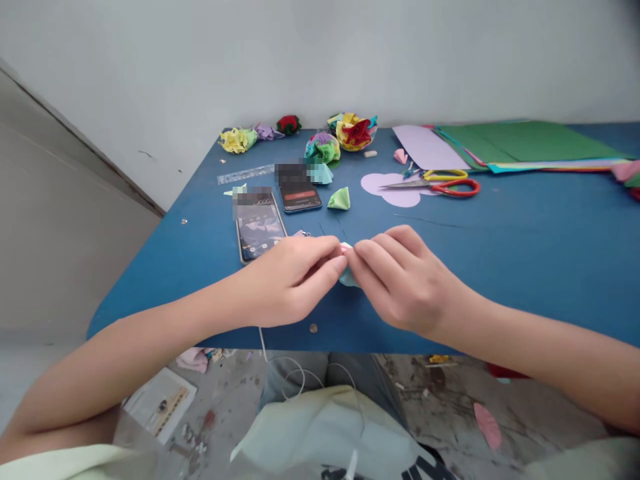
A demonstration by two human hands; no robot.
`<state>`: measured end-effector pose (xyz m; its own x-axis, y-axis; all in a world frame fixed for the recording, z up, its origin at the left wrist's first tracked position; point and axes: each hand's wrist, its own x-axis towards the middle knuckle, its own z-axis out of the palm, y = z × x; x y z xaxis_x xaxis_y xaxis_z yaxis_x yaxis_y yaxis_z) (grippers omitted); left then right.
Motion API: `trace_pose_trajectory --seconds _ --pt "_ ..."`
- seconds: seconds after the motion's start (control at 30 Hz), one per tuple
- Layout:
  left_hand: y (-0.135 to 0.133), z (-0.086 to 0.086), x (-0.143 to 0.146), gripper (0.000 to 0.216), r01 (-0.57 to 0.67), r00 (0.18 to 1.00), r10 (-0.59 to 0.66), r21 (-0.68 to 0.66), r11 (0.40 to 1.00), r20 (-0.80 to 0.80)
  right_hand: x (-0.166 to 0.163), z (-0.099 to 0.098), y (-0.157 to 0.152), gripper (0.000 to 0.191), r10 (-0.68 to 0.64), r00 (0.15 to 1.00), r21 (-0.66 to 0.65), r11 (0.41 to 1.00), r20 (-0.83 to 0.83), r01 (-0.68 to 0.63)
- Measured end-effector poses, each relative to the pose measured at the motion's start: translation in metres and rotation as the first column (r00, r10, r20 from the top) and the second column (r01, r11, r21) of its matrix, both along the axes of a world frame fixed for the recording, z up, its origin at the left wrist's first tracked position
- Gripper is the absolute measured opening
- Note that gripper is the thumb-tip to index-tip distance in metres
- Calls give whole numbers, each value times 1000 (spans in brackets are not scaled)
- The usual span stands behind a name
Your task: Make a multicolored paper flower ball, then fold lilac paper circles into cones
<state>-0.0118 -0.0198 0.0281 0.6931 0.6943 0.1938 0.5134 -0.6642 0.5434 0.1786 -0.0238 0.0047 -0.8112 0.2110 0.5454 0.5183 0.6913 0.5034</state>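
Paper piece [349, 277], seemingly unfinished: I am pinching it, both hands [297, 283] [407, 283] closed, near bench's [550, 267] front edge; back-edge flowers [357, 133] looking complete.

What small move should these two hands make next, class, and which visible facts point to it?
Perhaps a gentle press with the right hand while the left hand steadies the small paper piece: both hands meet at it in a pinch, and the scissors lie apart on the table, so finger-shaping seems likelier than cutting.
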Motion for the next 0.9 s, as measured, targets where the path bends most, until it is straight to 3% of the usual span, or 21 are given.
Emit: trace_pose_trajectory --seconds 0.17,0.3,0.37,0.43,0.5,0.57,0.67,0.83,0.9 --pt "0 -11 3 19 -1 1000 -2 239 971 15 2 -5 2 13 29 1000 24 999 -2 -29" --pt "3 -18 0 15 56 997 -29 449 892 -67 8 -2 10 19 77 996 -178 981 -33 -82" --pt "5 -20 -2 16 133 988 -67 548 826 -139 13 1 14 20 116 988 -378 914 -104 -147" --pt "8 -19 -5 17 206 974 -100 615 761 -202 18 5 17 20 126 975 -564 799 -186 -211" --pt "9 -18 -6 17 243 965 -110 649 721 -239 22 8 19 21 112 970 -647 728 -214 -227" --pt "11 -18 -7 16 264 958 -105 668 696 -269 23 8 20 25 97 976 -635 747 -193 -200" --pt "11 -18 -6 14 279 954 -118 669 689 -276 23 9 18 26 129 987 -546 823 -93 -159" --pt "6 -18 1 13 154 988 -118 505 849 -101 20 12 8 27 113 987 -320 945 114 -71" --pt "5 -19 2 12 116 993 -95 500 858 -68 20 13 5 27 85 989 -263 964 120 -51"
